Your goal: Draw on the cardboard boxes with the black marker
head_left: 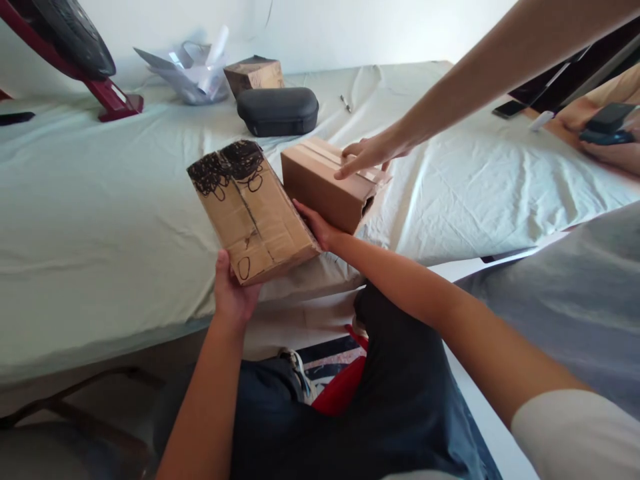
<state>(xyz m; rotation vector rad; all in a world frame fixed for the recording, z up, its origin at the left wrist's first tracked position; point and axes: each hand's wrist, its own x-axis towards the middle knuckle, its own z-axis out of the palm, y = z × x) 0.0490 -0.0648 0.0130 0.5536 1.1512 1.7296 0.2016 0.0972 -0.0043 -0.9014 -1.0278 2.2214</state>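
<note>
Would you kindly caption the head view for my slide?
Both hands hold a scribbled box over a bed; another person's hand touches a second box.

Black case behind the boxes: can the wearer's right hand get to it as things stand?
Probably not freely. The right hand grips the scribbled box, and another person's hand rests on the taped box in front of the black case.

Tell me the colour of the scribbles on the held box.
Black, on the brown cardboard box; head view.
</note>
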